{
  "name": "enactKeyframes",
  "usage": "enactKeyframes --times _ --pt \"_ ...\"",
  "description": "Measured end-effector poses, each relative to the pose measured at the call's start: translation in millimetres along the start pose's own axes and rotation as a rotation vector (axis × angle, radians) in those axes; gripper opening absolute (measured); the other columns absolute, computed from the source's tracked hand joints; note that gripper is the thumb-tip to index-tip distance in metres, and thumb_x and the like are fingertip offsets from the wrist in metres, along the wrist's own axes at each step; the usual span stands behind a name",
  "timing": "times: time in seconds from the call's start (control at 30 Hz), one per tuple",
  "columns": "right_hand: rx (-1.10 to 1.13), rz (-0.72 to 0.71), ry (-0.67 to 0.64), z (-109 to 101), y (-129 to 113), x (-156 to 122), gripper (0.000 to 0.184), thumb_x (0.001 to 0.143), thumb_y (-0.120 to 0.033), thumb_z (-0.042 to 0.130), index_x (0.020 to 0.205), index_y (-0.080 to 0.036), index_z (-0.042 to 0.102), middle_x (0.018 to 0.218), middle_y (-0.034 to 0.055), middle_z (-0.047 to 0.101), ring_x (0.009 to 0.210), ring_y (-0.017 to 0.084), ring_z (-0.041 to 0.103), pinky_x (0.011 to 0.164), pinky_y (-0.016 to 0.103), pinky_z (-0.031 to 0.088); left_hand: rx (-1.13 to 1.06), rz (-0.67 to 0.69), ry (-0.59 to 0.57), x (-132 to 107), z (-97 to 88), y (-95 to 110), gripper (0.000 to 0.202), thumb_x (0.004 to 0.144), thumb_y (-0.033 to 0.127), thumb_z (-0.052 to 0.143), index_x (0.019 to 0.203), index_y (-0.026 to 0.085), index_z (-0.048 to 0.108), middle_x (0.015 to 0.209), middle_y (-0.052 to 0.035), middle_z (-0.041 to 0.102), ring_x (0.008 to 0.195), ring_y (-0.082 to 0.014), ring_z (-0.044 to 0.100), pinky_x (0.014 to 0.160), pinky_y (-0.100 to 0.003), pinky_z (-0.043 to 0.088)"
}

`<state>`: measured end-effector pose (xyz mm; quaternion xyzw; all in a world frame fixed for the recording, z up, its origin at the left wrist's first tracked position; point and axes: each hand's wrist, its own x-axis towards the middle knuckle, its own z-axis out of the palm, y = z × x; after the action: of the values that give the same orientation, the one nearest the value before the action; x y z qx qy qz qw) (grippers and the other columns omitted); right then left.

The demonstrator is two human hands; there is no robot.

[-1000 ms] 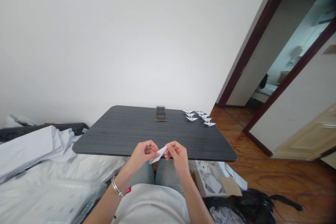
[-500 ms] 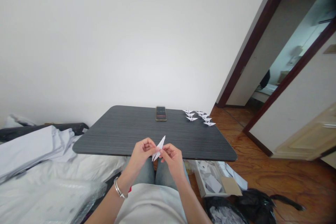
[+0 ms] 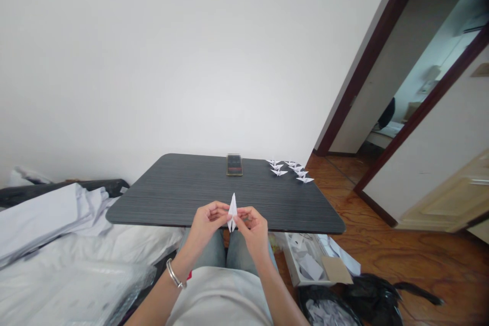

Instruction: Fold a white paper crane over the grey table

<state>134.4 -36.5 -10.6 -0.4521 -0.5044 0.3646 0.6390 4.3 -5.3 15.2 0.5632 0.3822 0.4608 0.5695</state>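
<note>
A narrow, pointed piece of folded white paper (image 3: 232, 210) stands almost upright between my two hands, just in front of the near edge of the dark grey table (image 3: 183, 193). My left hand (image 3: 206, 222) pinches its left side with closed fingers; a silver bracelet (image 3: 173, 274) sits on that wrist. My right hand (image 3: 252, 226) pinches the right side, fingers curled. Both hands hover above my lap in blue jeans.
A phone (image 3: 234, 164) lies at the table's far edge, with several folded white paper cranes (image 3: 291, 170) to its right. White bedding (image 3: 57, 234) spreads at left. A cardboard box with paper squares (image 3: 309, 265) and a black bag (image 3: 359, 295) sit on the wooden floor at right.
The folded paper has turned from lying nearly level between my hands to standing upright with its tip pointing up. My hands have drawn slightly closer together.
</note>
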Motion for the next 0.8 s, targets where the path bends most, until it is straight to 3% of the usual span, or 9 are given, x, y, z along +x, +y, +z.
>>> enactKeyframes --times 0.23,0.37,0.53,0.8 --pt "-0.029 -0.174 0.011 -2.6 -2.4 2.2 0.009 0.071 -0.014 0.057 0.068 -0.019 0.063 0.078 0.0037 0.057 0.075 0.017 0.055 0.054 0.023 0.042 0.325 0.298 0.038 -3.2 -1.7 7.8 0.004 0.067 0.02 0.066 0.064 0.018 0.068 0.08 -0.0055 0.067 0.081 -0.0202 0.06 0.079 -0.03 0.042" --pt "-0.05 -0.249 0.073 -3.8 -1.8 2.3 0.013 0.07 -0.01 0.057 0.063 -0.02 0.064 0.076 0.0028 0.054 0.073 0.016 0.053 0.056 0.024 0.042 0.401 0.414 0.073 -5.0 0.5 10.0 0.01 0.068 0.016 0.063 0.061 0.019 0.068 0.077 -0.0041 0.062 0.077 -0.0179 0.058 0.074 -0.028 0.042" --pt "-0.013 -0.285 0.035 -4.6 0.2 1.4 0.014 0.073 -0.011 0.056 0.067 -0.02 0.064 0.071 0.002 0.058 0.07 0.015 0.056 0.057 0.024 0.043 0.362 0.416 0.03 -4.7 0.8 6.8 0.012 0.071 0.012 0.058 0.065 0.016 0.067 0.068 -0.0031 0.064 0.068 -0.0158 0.059 0.067 -0.025 0.043" --pt "-0.032 -0.284 0.026 -7.9 -1.9 0.5 0.02 0.078 -0.011 0.052 0.081 -0.022 0.069 0.081 0.004 0.063 0.076 0.016 0.058 0.061 0.025 0.046 0.233 0.35 0.005 -7.6 1.2 4.9 0.016 0.078 0.018 0.053 0.081 0.015 0.069 0.084 -0.0062 0.068 0.081 -0.0175 0.061 0.075 -0.026 0.045"
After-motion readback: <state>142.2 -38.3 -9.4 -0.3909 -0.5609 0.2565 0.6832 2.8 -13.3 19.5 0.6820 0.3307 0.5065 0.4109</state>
